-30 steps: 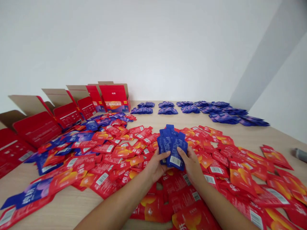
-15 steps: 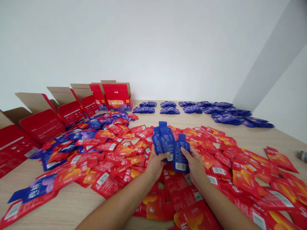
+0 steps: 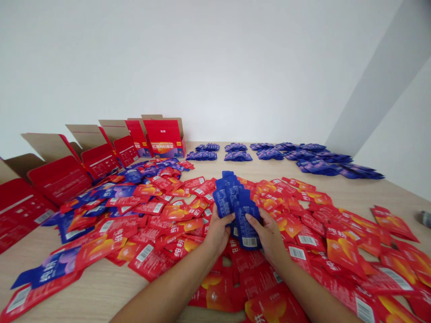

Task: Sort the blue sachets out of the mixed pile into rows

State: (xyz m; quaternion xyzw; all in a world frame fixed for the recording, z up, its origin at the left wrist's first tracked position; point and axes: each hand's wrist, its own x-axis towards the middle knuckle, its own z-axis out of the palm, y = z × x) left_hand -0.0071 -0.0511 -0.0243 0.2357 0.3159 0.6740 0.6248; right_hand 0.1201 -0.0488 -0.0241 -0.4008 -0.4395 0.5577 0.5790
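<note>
Several blue spouted pouches [image 3: 223, 197] are fanned out in my left hand [image 3: 217, 231], which is closed on their lower left part with the thumb on top. My right hand [image 3: 269, 233] pinches another blue pouch [image 3: 248, 226], back label and barcode facing up. That pouch overlaps the right side of the fanned ones. Both hands are over a wide spread of red pouches [image 3: 182, 224], which lie loose on the table. How many pouches the left hand holds is hidden by the overlap.
Open red boxes [image 3: 164, 137] stand in a row at the left. Mixed blue and red pouches [image 3: 131, 175] lie before them. Blue pouches in neat stacks [image 3: 238, 155] line the back and back right of the wooden table [image 3: 232, 169], near the wall.
The right hand has moved left and slightly down. Its blue pouch, apart from or barely touching the fan before, now lies over the right side of the left hand's pouches.
</note>
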